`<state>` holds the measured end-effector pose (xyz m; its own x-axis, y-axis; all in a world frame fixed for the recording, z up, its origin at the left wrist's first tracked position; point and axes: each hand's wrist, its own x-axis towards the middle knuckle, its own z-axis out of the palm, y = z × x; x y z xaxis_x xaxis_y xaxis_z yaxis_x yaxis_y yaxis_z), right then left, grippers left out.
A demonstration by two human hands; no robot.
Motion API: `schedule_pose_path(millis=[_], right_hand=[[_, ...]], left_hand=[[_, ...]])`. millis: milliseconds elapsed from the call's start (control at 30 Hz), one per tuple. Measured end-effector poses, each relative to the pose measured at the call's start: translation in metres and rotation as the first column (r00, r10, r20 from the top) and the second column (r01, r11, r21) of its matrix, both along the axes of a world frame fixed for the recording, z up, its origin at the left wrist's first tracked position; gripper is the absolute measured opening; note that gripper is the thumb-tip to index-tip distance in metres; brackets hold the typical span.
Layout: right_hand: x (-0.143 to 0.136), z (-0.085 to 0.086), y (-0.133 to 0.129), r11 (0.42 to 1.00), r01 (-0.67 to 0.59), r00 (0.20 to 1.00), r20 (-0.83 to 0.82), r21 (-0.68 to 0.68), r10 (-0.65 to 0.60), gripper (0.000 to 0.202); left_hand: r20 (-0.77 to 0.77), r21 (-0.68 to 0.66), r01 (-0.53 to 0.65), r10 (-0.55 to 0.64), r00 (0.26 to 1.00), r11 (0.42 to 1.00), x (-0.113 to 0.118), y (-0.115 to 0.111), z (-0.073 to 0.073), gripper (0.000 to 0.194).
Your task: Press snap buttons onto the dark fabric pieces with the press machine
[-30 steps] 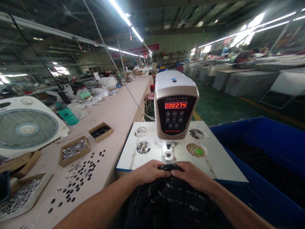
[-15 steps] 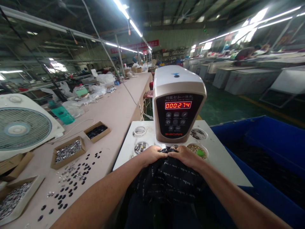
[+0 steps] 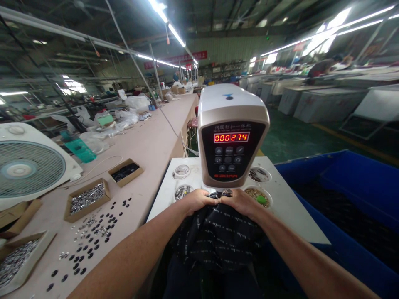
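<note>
One long pink surface (image 3: 162,124) stretches left of the machine (image 3: 229,112). Right of the machine, a blue bin (image 3: 349,170) holds dark material. A white surface (image 3: 296,211) spreads around the machine's base; the machine's display (image 3: 231,137) glows red, reading 000274. A fan (image 3: 31,166) stands farther left of the machine. Black printed cloth (image 3: 221,236) hangs bunched in front of the machine, its top edge close under the head. The left hand (image 3: 199,201) and right hand (image 3: 239,202) are both nearly closed, thumbs and fingers pinching that edge, almost meeting. Left of the machine, open boxes (image 3: 70,214) hold small pieces, beside scattered black discs (image 3: 77,265).
</note>
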<state>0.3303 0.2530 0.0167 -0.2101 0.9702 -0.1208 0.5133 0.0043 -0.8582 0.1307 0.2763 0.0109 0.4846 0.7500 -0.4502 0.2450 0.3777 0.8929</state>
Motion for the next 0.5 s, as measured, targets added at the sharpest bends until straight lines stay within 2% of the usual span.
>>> schedule_pose_path(millis=[200, 333, 500], right_hand=[[0.002, -0.004, 0.001, 1.0, -0.02, 1.0, -0.016, 0.016, 0.02, 0.02], [0.005, -0.011, -0.004, 0.999, 0.016, 1.0, 0.0, 0.042, -0.016, 0.027], [0.0, -0.024, -0.014, 0.967, 0.104, 0.953, 0.255, 0.233, -0.164, 0.037]], left_hand=[[-0.027, -0.034, -0.015, 0.014, 1.0, 0.999, 0.0, 0.003, -0.003, 0.046], [-0.03, -0.052, -0.015, 0.013, 0.999, 0.999, -0.001, 0.004, -0.005, 0.05], [-0.048, -0.027, -0.007, 0.006, 0.999, 1.0, -0.002, 0.002, -0.007, 0.053]])
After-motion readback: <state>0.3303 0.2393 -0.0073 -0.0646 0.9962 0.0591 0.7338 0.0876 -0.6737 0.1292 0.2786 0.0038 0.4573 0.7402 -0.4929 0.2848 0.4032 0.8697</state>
